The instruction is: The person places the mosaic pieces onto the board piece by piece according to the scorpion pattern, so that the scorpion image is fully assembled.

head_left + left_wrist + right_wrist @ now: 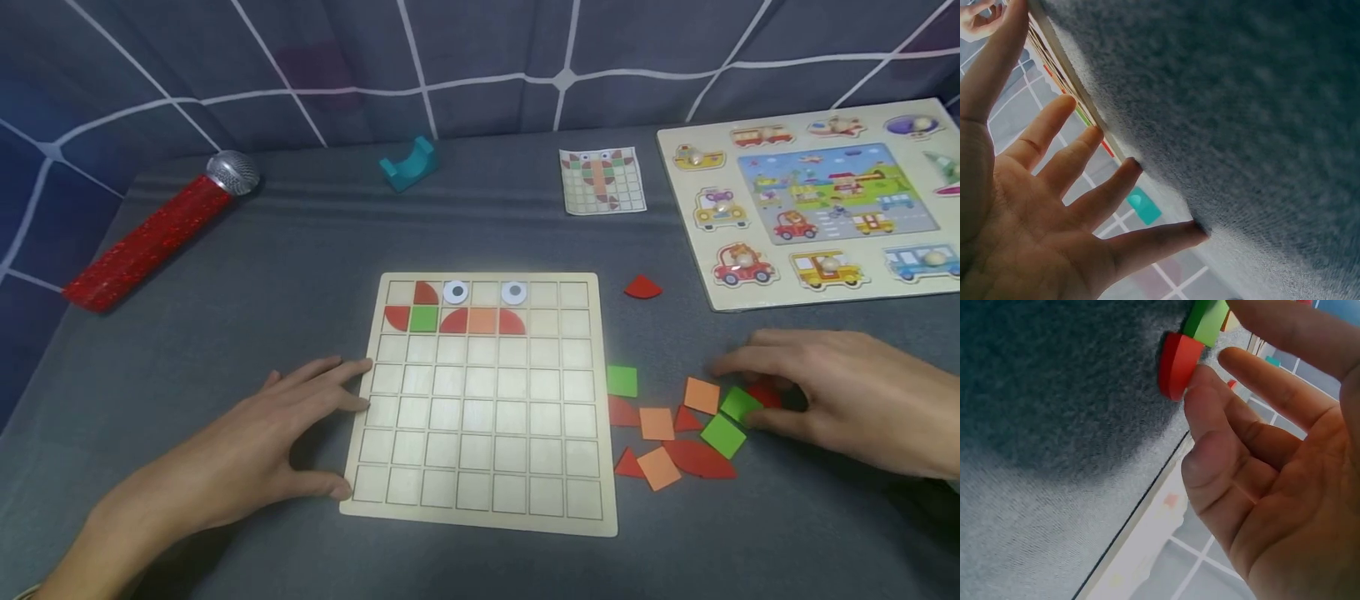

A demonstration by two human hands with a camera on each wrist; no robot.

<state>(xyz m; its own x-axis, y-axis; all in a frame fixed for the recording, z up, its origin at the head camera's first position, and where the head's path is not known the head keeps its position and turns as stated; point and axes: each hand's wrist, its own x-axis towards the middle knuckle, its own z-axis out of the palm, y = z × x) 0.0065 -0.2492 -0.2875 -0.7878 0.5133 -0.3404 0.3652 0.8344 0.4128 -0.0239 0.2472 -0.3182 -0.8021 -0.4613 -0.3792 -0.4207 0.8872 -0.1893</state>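
Note:
My left hand (300,433), fingers and thumb spread, touches the left edge of a wooden grid board (480,517). In the board's upper rows sit several red quarter-round tiles (453,322), a green square tile (423,318), an orange square tile (482,321) and two white eye discs (455,292). My right hand (832,400) hovers low over loose tiles at the right, its thumb tip at a green square (741,405). Close by its fingers lies a red tile (1179,365), partly hidden from the head view by the hand.
Orange squares (657,423), red triangles and a long red tile (697,459) lie right of the board. Behind are a picture card (602,181), a teal curved piece (409,164), a red microphone (161,229) and a knobbed vehicle puzzle (720,296).

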